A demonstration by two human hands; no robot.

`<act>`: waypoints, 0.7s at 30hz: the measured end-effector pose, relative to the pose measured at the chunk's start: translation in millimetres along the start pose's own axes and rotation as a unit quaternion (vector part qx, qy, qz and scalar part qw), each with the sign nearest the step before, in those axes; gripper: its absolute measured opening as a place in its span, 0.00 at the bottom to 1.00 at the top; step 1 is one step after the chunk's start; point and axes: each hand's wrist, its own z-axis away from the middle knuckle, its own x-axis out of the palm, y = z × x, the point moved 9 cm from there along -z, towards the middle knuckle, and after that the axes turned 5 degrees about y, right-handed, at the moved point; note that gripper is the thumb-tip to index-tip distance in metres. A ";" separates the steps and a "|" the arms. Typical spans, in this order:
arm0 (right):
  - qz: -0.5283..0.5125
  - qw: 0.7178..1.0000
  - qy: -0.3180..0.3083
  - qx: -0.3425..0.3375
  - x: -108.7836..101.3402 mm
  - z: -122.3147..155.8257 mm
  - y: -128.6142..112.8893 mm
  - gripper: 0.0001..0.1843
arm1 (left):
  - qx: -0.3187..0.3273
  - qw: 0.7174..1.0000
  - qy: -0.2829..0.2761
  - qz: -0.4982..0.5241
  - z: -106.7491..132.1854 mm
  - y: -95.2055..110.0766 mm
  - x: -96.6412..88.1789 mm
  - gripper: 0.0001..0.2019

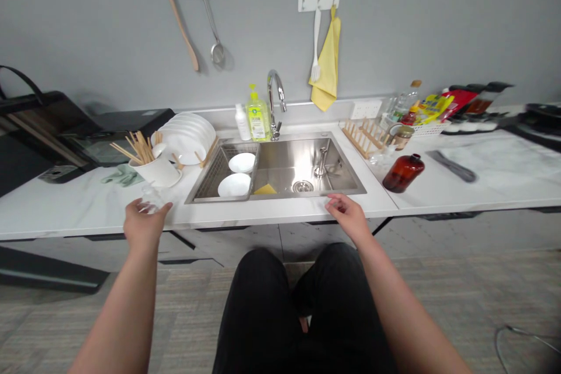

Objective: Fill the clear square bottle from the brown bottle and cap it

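My left hand point(142, 223) is wrapped round a clear glass point(151, 197) standing on the white counter point(79, 204), in front of a white holder full of chopsticks point(151, 165). My right hand point(346, 214) rests on the counter's front edge before the steel sink point(302, 166), fingers loosely curled, holding nothing. Two white bowls point(236, 175) sit in a wire rack in the sink's left part, with a yellow sponge point(265, 189) beside them.
A rack of white plates point(186, 137) stands behind the chopsticks. Soap bottles point(256, 120) flank the tap point(276, 102). Right of the sink are a wooden rack point(363, 137), a brown bottle point(403, 172) on its side and a grey utensil point(451, 165). A dark appliance point(52, 134) is far left.
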 end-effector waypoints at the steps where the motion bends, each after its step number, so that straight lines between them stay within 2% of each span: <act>1: 0.003 1.000 -0.002 0.002 1.8 0.8 -0.7 0.23 | -0.082 0.995 0.057 -0.014 -6.0 -15.9 -3.8 0.38; 2: 0.005 1.000 -0.006 0.004 3.4 2.1 -2.8 0.23 | -0.137 0.986 0.087 -0.029 -8.7 -25.8 -2.5 0.41; 3: 0.005 1.000 -0.011 0.008 4.4 3.6 -5.8 0.23 | -0.160 0.982 0.090 -0.034 -10.9 -29.7 3.3 0.44; 5: -0.002 1.000 -0.024 0.015 3.0 6.3 -14.1 0.23 | -0.146 0.982 0.110 -0.033 -12.9 -25.9 11.4 0.50; 7: -0.010 0.999 -0.038 0.014 -4.4 8.9 -25.1 0.23 | -0.059 0.980 0.185 -0.043 -6.3 -2.3 9.0 0.57; 8: -0.010 0.999 -0.044 0.010 -10.7 9.8 -31.2 0.23 | 0.016 0.973 0.224 -0.049 2.6 20.0 8.8 0.59; 10: 0.004 0.999 -0.042 -0.002 -31.2 8.7 -43.8 0.21 | 0.180 0.952 0.244 -0.037 31.8 77.8 22.9 0.53; 11: 0.018 0.999 -0.031 -0.010 -46.0 5.1 -50.5 0.20 | 0.240 0.943 0.230 -0.019 49.1 107.9 35.8 0.47; 12: 0.035 0.999 -0.012 -0.022 -63.7 -1.5 -58.1 0.20 | 0.287 0.939 0.190 -0.005 65.7 138.7 54.1 0.40; 14: 0.081 0.995 0.034 -0.052 -104.4 -25.3 -75.7 0.21 | 0.370 0.927 0.063 0.005 99.8 200.1 102.6 0.32; 16: 0.161 0.982 0.071 -0.074 -145.0 -64.4 -91.5 0.23 | 0.418 0.908 -0.031 0.001 129.8 245.9 147.2 0.28; 18: 0.280 0.952 0.085 -0.088 -178.5 -114.9 -102.3 0.21 | 0.435 0.896 -0.083 -0.002 148.9 270.3 180.9 0.28; 21: 0.475 0.876 0.017 -0.078 -204.2 -194.3 -94.8 0.21 | 0.438 0.891 -0.114 -0.014 160.4 275.9 210.8 0.29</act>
